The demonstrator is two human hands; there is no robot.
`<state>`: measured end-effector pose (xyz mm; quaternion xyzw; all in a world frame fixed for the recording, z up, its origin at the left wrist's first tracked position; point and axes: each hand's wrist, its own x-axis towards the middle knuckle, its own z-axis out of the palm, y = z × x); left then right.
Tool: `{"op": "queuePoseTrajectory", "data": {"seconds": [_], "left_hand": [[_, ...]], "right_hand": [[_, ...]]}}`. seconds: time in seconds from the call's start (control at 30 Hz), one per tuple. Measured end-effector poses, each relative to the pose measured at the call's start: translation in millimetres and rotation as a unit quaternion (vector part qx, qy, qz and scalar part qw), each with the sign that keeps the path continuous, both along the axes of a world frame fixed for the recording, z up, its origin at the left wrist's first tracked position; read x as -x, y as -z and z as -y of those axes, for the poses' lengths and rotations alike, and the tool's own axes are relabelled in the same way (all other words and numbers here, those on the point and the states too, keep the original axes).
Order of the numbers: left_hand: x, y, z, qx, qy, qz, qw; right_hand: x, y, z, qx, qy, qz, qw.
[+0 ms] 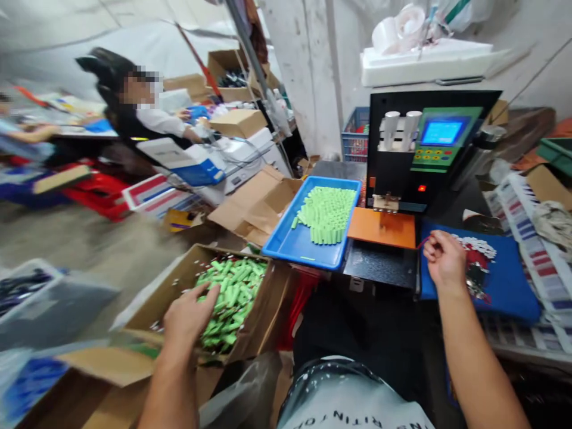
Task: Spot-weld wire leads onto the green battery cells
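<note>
Left hand [187,316] open, loosely spread over box [270,307] of green cylinders [236,292]. Right hand [444,256] pinches thin red wire [422,241] beside orange plate [379,228]. Best: light pinch, wire straight, fingers clear of machine [393,179].

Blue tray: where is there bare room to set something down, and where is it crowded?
Bare: the near-left floor of the blue tray, between the green cylinders and near rim, save one green sliver. Crowded: its far and right parts, packed with cylinders.

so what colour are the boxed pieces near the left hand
The pieces are mostly green, best in the head view.
</note>
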<state>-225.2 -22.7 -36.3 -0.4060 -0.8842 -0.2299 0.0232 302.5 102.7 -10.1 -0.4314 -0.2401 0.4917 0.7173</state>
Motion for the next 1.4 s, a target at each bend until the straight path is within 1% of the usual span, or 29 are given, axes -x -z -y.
{"op": "queuePoseTrajectory", "data": {"seconds": [0.03, 0.07, 0.1, 0.13, 0.17, 0.23, 0.27, 0.3, 0.33, 0.37, 0.4, 0.43, 0.47, 0.53, 0.6, 0.7, 0.8, 0.87, 0.97, 1.1, 1.23, 1.3, 1.33, 1.37, 1.4], "left_hand": [[-3.1, 2.4, -1.1, 0.022, -0.016, -0.013, 1.0], [-12.2, 4.3, -5.0, 0.0, -0.01, -0.026, 1.0], [-27.2, 5.0, -11.0, -0.05, 0.012, -0.025, 0.998], [-47.8, 4.3, -18.2, -0.114, 0.036, 0.003, 0.993], [-73.2, 2.1, -25.9, -0.15, 0.076, 0.065, 0.984], [-134.1, -5.4, -41.5, -0.176, 0.179, 0.205, 0.946], [-166.6, -9.5, -49.3, -0.167, 0.235, 0.275, 0.917], [-198.2, -12.8, -57.1, -0.139, 0.298, 0.331, 0.885], [-227.7, -15.1, -64.7, -0.114, 0.355, 0.372, 0.85], [-253.9, -15.9, -71.8, -0.097, 0.395, 0.402, 0.821], [-276.2, -15.5, -78.0, -0.09, 0.422, 0.421, 0.798], [-294.3, -13.9, -83.1, -0.088, 0.439, 0.433, 0.782], [-308.4, -11.4, -87.0, -0.091, 0.447, 0.443, 0.772], [-325.9, -5.2, -91.5, -0.103, 0.453, 0.45, 0.763], [-333.1, 0.6, -93.3, -0.111, 0.451, 0.455, 0.76], [-334.4, 4.4, -95.0, -0.104, 0.439, 0.492, 0.744], [-331.2, 1.0, -98.4, -0.081, 0.428, 0.547, 0.714], [-327.8, -3.2, -102.0, -0.069, 0.439, 0.562, 0.698], [-322.3, -7.8, -108.4, -0.057, 0.473, 0.545, 0.69], [-319.8, -8.1, -111.8, -0.042, 0.488, 0.511, 0.707], [-321.4, -9.2, -104.8, -0.035, 0.486, 0.498, 0.717], [-315.7, -11.3, -103.0, -0.042, 0.488, 0.482, 0.726], [-308.9, -12.5, -104.0, -0.052, 0.485, 0.466, 0.738], [-298.8, -13.5, -106.8, -0.067, 0.476, 0.443, 0.757], [-285.2, -14.1, -111.3, -0.086, 0.458, 0.412, 0.783]], "right_hand": [[6.9, 0.2, 1.7, 0.007, -0.007, -0.005, 1.0], [13.6, 0.0, 2.9, 0.012, -0.014, -0.01, 1.0], [19.9, -0.4, 3.6, 0.014, -0.027, -0.019, 0.999], [25.8, -0.9, 3.9, 0.013, -0.038, -0.028, 0.999], [31.3, -1.6, 4.4, 0.009, -0.051, -0.035, 0.998], [41.4, -3.1, 6.5, 0.011, -0.068, -0.051, 0.996], [45.9, -3.8, 8.3, 0.012, -0.075, -0.057, 0.995], [50.0, -4.3, 10.2, 0.013, -0.081, -0.063, 0.995], [53.7, -4.7, 12.2, 0.015, -0.087, -0.067, 0.994], [56.9, -4.8, 13.9, 0.015, -0.092, -0.07, 0.993], [59.7, -4.6, 15.3, 0.016, -0.096, -0.072, 0.993], [62.0, -4.3, 16.3, 0.017, -0.098, -0.074, 0.992], [63.9, -3.9, 16.9, 0.018, -0.098, -0.075, 0.992], [66.5, -2.6, 17.2, 0.021, -0.095, -0.076, 0.992], [67.6, -0.2, 16.7, 0.025, -0.092, -0.076, 0.993], [66.6, 6.7, 16.1, 0.03, -0.087, -0.06, 0.994], [63.3, 17.5, 17.4, 0.035, -0.086, 0.0, 0.996], [60.8, 24.8, 19.5, 0.033, -0.102, 0.055, 0.993], [58.0, 31.9, 23.4, 0.016, -0.149, 0.122, 0.981], [57.1, 32.2, 27.3, -0.008, -0.172, 0.193, 0.966], [57.1, 30.0, 29.4, -0.013, -0.186, 0.236, 0.954], [56.0, 31.1, 29.4, -0.003, -0.182, 0.244, 0.953], [54.8, 32.3, 29.0, 0.003, -0.173, 0.245, 0.954], [53.3, 34.0, 28.5, 0.008, -0.162, 0.243, 0.956], [51.3, 36.1, 27.9, 0.01, -0.15, 0.239, 0.959]]}}
